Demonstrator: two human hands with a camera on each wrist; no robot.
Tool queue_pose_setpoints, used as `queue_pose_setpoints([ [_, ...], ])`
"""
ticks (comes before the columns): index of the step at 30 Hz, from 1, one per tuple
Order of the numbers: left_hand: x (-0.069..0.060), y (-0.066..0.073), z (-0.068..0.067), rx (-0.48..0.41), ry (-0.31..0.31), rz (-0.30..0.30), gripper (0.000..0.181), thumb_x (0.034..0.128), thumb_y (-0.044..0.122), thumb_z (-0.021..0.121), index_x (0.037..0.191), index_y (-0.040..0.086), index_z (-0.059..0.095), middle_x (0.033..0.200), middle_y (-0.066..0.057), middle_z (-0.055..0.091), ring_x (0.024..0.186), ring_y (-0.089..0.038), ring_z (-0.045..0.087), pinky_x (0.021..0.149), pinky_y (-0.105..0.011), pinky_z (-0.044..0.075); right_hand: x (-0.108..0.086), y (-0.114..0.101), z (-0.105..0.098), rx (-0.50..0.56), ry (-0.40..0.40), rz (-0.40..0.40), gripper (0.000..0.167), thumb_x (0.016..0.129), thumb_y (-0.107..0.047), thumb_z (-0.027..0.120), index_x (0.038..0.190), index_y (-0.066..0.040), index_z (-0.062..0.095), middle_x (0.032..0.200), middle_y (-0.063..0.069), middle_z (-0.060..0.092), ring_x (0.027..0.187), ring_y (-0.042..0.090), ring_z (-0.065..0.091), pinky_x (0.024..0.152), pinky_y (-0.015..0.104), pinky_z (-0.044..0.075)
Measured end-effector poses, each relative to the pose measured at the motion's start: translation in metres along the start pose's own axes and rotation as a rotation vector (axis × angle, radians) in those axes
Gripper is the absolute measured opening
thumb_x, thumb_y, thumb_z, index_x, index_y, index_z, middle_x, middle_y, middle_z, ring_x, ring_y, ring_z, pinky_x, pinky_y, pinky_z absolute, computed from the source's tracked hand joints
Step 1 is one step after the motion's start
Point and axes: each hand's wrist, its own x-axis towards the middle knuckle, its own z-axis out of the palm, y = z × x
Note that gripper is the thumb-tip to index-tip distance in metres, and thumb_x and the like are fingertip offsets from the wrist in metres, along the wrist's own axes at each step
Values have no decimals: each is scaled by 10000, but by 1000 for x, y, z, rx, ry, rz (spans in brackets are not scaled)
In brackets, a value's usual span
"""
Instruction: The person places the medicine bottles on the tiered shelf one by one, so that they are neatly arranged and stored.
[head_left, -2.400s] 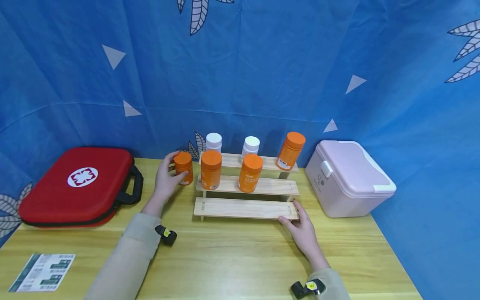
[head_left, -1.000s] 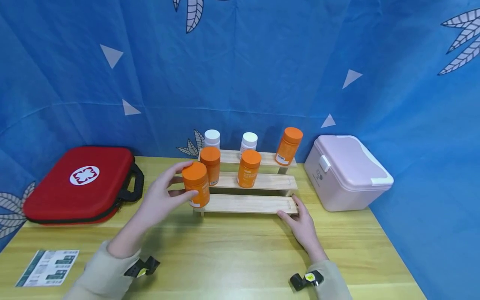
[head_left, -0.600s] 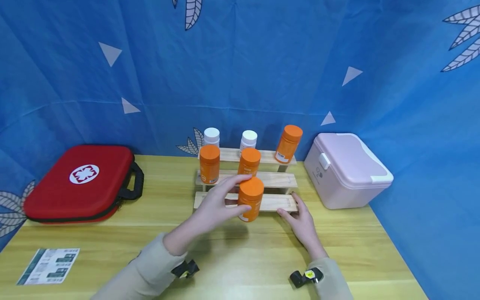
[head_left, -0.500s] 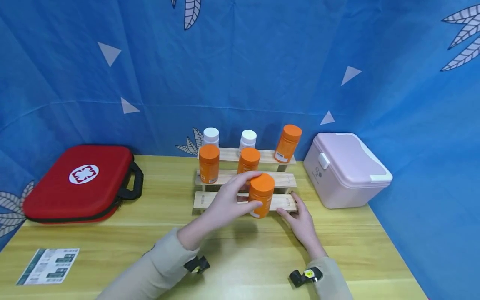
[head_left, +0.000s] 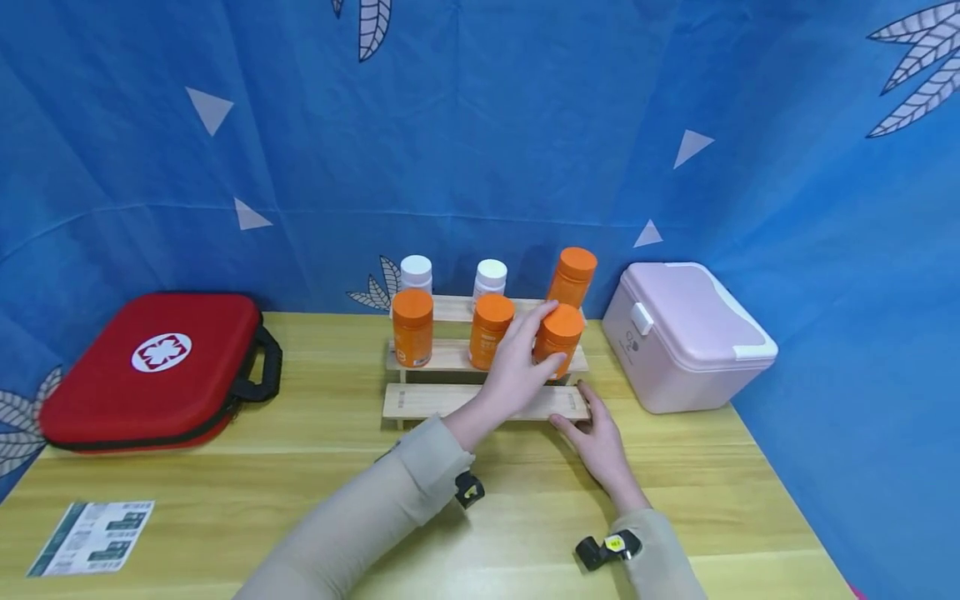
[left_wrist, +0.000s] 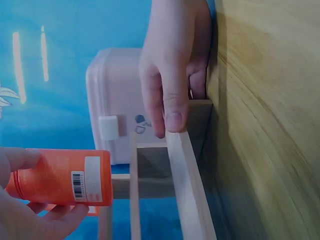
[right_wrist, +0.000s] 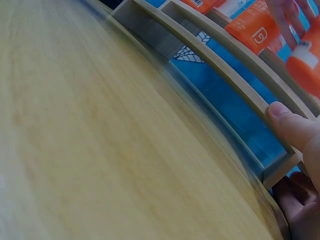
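An orange pill bottle is in my left hand, gripped between thumb and fingers over the right end of the middle tier of a wooden three-tier rack. In the left wrist view a small gap shows between this bottle's base and the middle board. My right hand pinches the right end of the lowest board, thumb at its front edge. Two more orange bottles, one at the left and one in the middle, stand on that tier. Part of the middle one is behind my left hand.
Two white bottles, left and middle, and an orange bottle stand on the top tier. A pink lidded box is right of the rack. Far left are a red first-aid case and a printed card.
My left hand picked up the orange bottle from the table left of the rack and carried it rightward across the front, then up over the middle tier. My right hand stayed on the lowest board.
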Motion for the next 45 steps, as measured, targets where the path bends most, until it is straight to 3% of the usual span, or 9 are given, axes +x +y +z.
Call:
queue_pose_setpoints([
  [11,19,-14,5,59,3,-44,664,877,113,701,1457,194,387,1393,-69,445,1268,-197,442,1051,-350,362,3,-4,11,23,-12,-24,878,835,-409,721,1498,-63,262,1472,202,336,1124,372,562,924,448,473],
  [18,20,-21,7,86,13,-81,689,892,124,684,1482,216,340,1416,-84,421,1285,-211,427,1057,-359,356,5,-6,13,23,-22,-25,890,834,-427,718,1503,-70,251,1470,205,331,1124,369,563,924,439,475],
  [23,16,-22,8,100,31,-45,825,864,98,712,1524,230,234,1439,-105,378,1298,-231,408,1055,-382,360,7,-6,13,19,-14,-29,886,833,-417,722,1500,-65,256,1469,215,329,1141,385,550,935,441,467],
  [29,-12,-18,3,110,-23,-21,925,838,92,736,1542,230,151,1518,-102,276,1360,-251,324,1055,-442,354,4,-6,11,26,-10,-22,870,842,-389,721,1496,-51,258,1466,238,333,1164,396,533,961,448,447],
  [36,-66,-9,-11,70,-154,-56,849,862,125,712,1532,236,203,1488,-39,341,1308,-205,397,1030,-413,387,-3,-3,4,14,11,-25,854,848,-360,723,1491,-36,263,1448,261,347,1133,411,551,938,454,464],
  [41,-99,-16,-31,26,-205,-105,774,869,151,697,1509,244,272,1421,-12,420,1194,-170,484,968,-409,443,-2,0,2,16,16,-14,862,841,-373,728,1494,-53,266,1461,251,331,1144,411,542,945,453,457],
  [45,-116,-31,-54,28,-205,-90,645,861,109,686,1439,163,404,1324,-35,512,1153,-179,513,976,-423,433,-2,0,1,9,21,3,865,842,-389,722,1498,-65,261,1481,249,300,1167,416,523,965,459,439],
])
